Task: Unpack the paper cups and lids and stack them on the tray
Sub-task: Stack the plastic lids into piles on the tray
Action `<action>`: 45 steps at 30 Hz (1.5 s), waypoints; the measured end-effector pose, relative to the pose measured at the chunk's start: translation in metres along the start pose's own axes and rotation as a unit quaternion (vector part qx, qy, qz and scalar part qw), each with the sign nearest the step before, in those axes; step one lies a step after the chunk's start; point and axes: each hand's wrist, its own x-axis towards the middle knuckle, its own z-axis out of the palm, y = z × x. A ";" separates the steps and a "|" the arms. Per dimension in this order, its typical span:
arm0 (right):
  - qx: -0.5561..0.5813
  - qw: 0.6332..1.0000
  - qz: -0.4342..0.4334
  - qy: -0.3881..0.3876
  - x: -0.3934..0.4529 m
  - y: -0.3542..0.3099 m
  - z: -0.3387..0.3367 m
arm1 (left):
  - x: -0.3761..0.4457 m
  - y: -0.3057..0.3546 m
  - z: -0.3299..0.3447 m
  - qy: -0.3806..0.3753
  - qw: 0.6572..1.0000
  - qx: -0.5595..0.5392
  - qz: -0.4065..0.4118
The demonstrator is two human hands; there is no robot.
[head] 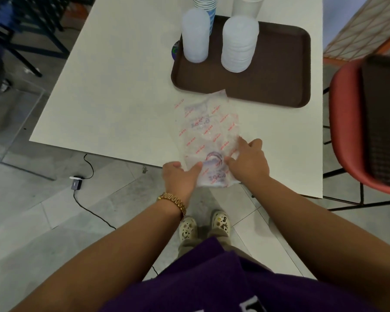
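A brown tray (279, 86) lies on the white table (113, 91). On it stand two stacks of translucent lids, the left lid stack (195, 34) and the right lid stack (240, 42). Behind them rise a blue-striped cup stack (206, 3) and a white cup stack (248, 5), both cut off by the frame's top. An empty clear plastic bag (206, 131) with red and blue print lies flat in front of the tray, reaching over the table's near edge. My left hand (179, 176) pinches its near left edge. My right hand (248, 161) holds its right side.
A red chair (345, 122) with a dark tray (383, 122) on its seat stands at the right. Dark chair legs are at the far left. A cable and a small device (76, 182) lie on the tiled floor.
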 end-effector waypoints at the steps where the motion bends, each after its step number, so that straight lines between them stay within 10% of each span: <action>1: -0.005 1.000 -0.002 -0.004 -0.002 0.001 0.000 | -0.005 -0.004 0.001 -0.009 0.998 -0.036 -0.045; 5: -0.008 0.999 -0.030 -0.040 -0.014 0.002 0.003 | -0.012 -0.016 -0.002 -0.113 0.964 -0.180 -0.159; 13: 0.235 0.970 0.054 -0.040 -0.046 0.016 0.014 | -0.018 -0.018 -0.033 -0.261 0.959 -0.111 -0.023; 20: 0.699 0.691 0.068 -0.170 -0.083 0.037 -0.007 | -0.043 0.000 -0.044 -0.389 0.910 0.044 0.133; 29: 0.628 0.775 0.039 -0.059 -0.130 0.103 -0.036 | -0.082 0.026 0.018 -0.380 0.906 0.108 0.154; 34: 0.649 0.753 0.106 0.000 -0.160 0.186 -0.048 | -0.127 0.011 0.096 -0.416 0.861 0.223 0.190; 40: 0.384 0.893 0.221 0.079 -0.192 0.316 -0.051 | -0.183 -0.042 0.204 -0.382 0.837 0.333 0.208; 45: 0.341 0.894 0.278 0.081 -0.198 0.423 -0.025 | -0.201 -0.099 0.304 -0.403 0.788 0.407 0.226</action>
